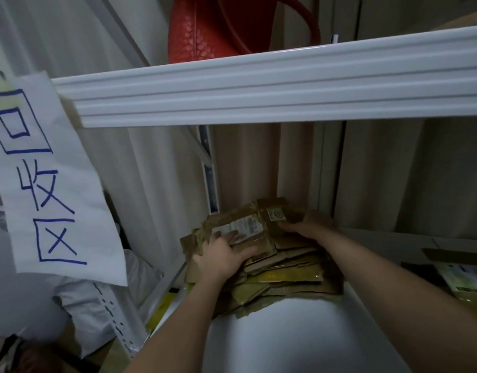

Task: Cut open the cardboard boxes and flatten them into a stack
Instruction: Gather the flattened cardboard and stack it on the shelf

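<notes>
Pressing down on a stack of flattened cardboard boxes lying at the back left of a white shelf. Left hand lying flat on the top piece, fingers spread over its white shipping label. Right hand gripping the far right edge of the top box, fingers curled around it. Hanging at left, a handwritten paper sign; sitting on the upper shelf, a red basket.
</notes>
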